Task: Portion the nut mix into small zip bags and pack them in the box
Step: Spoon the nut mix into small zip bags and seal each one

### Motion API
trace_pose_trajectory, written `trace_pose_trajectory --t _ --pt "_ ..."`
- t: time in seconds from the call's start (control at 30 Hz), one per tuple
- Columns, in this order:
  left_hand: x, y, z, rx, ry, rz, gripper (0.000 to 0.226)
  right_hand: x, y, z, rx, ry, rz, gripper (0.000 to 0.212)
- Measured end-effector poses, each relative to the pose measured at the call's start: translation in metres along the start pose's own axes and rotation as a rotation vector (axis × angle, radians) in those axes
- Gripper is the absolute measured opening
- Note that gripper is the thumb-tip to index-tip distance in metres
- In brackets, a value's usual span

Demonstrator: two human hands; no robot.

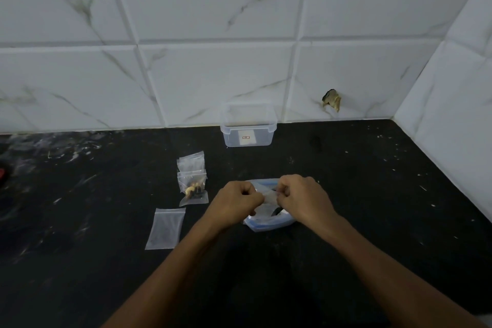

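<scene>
Zip bag [267, 197], small and clear, is being held between two bare hands above a blue-rimmed lid [269, 225] lying on the black counter [346, 221]. The left hand [234, 204] and right hand [302, 198] are both curling their fingers and pinching the bag's top edge, knuckles nearly touching; its contents are hard to make out. Left of the forearms, an empty bag [165, 228] is lying flat. Just beyond it, a filled bag [193, 190] of nut mix is resting, overlapping another clear bag [191, 161] behind it. Farther back, an open clear box [249, 125] is standing against the marble-tiled wall [213, 21]. A chipped hole [332, 100] is showing in the tile to the box's right.
</scene>
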State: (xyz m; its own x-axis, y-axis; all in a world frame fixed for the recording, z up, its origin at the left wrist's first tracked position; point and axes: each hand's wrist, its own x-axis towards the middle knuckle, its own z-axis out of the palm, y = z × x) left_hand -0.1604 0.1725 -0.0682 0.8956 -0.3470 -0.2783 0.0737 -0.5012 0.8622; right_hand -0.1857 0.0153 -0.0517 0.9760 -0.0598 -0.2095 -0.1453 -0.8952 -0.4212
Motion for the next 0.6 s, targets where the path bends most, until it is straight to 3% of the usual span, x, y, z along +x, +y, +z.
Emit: trace_pose_trajectory --t 0.17,0.2,0.33,0.4,0.5,0.6 --pt "-0.003 -0.008 0.001 0.039 0.033 0.127 0.004 0.001 0.0 -0.004 0.052 0.037 0.021 0.01" --pt "-0.003 -0.011 0.001 0.032 0.02 0.172 0.018 0.001 0.0 -0.006 0.065 0.055 0.017 0.01" --pt "-0.002 -0.021 0.008 0.168 -0.089 0.288 0.112 0.003 -0.002 -0.015 0.07 0.08 -0.003 0.01" --pt "0.002 -0.023 0.015 0.227 -0.104 0.309 0.125 0.003 -0.005 -0.018 0.058 0.042 -0.011 0.011" --pt "0.008 -0.023 0.021 0.159 -0.089 0.293 0.114 0.003 -0.011 -0.022 0.029 0.003 -0.028 0.015" --pt "0.008 -0.023 0.023 0.081 -0.043 0.317 0.082 0.001 -0.012 -0.025 0.028 -0.001 -0.035 0.015"
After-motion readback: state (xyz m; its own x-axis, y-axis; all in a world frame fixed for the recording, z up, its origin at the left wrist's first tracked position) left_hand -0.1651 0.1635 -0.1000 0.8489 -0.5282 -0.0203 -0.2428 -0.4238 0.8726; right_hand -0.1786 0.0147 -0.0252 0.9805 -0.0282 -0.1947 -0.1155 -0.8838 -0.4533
